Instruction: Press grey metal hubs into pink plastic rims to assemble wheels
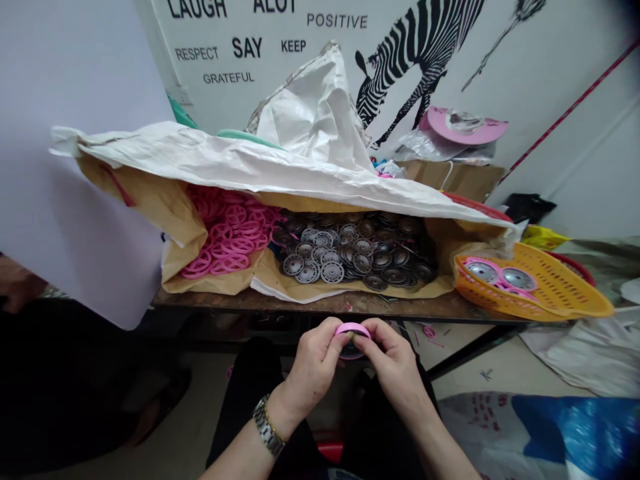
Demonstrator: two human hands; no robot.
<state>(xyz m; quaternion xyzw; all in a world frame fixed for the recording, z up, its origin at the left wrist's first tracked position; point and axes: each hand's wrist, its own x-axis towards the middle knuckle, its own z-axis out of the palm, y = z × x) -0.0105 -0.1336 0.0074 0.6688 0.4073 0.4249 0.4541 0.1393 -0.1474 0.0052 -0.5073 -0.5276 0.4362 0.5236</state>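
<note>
Both hands grip one small round pink wheel (352, 328) above my lap, just before the table edge. My left hand (316, 360), below a metal watch, closes on its left side. My right hand (393, 360) pinches the right side, and both thumbs press on the dark middle. Ahead lies an open paper-lined sack (230, 283). Its left part holds many pink rings with spokes (233, 230); its right part holds a heap of grey and dark wheel discs (333, 257).
A yellow basket (575, 293) at the table's right end holds several pink wheels with silver discs (517, 279). A pale panel (90, 167) stands at left, with another person's hand (20, 283) beyond it. Plastic bags (545, 433) lie on the floor at right.
</note>
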